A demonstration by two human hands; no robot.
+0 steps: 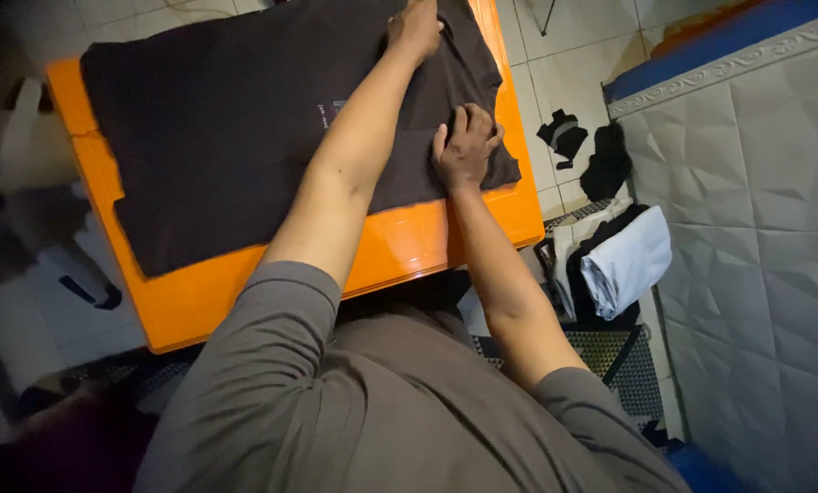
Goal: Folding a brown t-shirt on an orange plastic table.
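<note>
A dark grey shirt (235,137) with a small printed patch lies spread over an orange table (409,242). My left hand (415,27) reaches across to the far edge of the shirt, its fingers closed on the cloth. My right hand (466,146) rests on the shirt's near right part, with its fingers curled into a fold of fabric close to the table's right side. My forearms cross over the shirt and hide part of it.
A pile of folded clothes (623,260), white and dark, lies on the floor to the right. Two black cloth items (584,151) sit on the white tiles. A grey quilted mattress (756,237) fills the right side. A patterned mat (630,365) lies below.
</note>
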